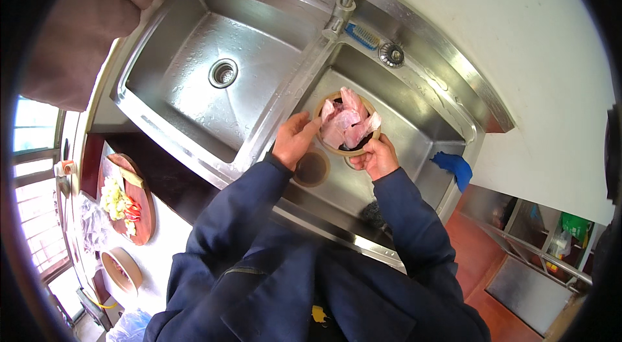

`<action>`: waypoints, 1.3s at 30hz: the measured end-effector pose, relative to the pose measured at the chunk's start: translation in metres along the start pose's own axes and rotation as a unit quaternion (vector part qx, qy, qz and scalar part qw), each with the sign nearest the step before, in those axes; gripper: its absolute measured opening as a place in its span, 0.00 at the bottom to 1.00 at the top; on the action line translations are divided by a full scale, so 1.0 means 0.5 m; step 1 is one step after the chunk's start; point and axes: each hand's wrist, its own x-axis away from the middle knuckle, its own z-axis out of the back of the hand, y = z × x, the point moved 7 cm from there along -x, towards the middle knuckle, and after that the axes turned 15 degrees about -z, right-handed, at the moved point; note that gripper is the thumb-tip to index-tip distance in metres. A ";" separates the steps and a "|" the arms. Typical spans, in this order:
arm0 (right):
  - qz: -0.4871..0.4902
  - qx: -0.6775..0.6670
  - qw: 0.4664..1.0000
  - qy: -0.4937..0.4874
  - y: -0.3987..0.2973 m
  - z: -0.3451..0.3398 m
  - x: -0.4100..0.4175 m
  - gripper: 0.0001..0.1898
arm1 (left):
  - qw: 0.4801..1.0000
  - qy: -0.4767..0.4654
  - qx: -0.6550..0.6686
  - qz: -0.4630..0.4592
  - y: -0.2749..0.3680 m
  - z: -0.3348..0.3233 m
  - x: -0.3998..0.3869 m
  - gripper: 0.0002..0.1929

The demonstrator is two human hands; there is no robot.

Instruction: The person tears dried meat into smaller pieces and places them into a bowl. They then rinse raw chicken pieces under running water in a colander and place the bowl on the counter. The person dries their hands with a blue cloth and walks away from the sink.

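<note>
Pale pink pieces of raw meat (347, 121) fill a round bowl with a tan rim (352, 152) and a dark inside. Both my hands have hold of this bowl above the right-hand basin (398, 121) of a steel sink. At its left side is my left hand (297, 138), with the thumb against the rim. My right hand (379, 157) grips the lower right edge, its fingers partly hidden under the bowl. Below my left hand, a second round brown dish (312, 167) sits on the basin floor.
A faucet (340, 19) stands between the basins, near a blue brush (363, 36) and a drain strainer (391, 55). A blue cloth (453, 167) hangs over the right rim. At left, a wooden board (146, 215) bears chopped vegetables and a cleaver, beside another bowl (131, 269).
</note>
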 end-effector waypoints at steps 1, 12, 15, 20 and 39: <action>0.005 0.006 1.000 -0.014 -0.010 -0.019 0.000 0.15 | 0.998 -0.020 0.056 0.015 0.005 0.000 0.011 0.29; -0.002 0.161 0.981 -0.110 -0.095 -0.190 -0.008 0.17 | 0.970 -0.049 0.239 -0.015 0.093 0.093 0.013 0.18; -0.042 0.209 0.959 -0.184 -0.119 -0.231 -0.027 0.22 | 0.969 0.003 0.244 -0.045 0.100 0.137 0.015 0.18; 0.121 0.131 0.982 -0.065 -0.267 -0.236 -0.085 0.23 | 0.958 0.091 0.260 -0.084 0.118 0.214 0.015 0.18; 0.206 0.167 0.963 0.045 -0.363 -0.326 -0.211 0.11 | 0.951 0.150 0.241 -0.120 0.203 0.276 -0.046 0.17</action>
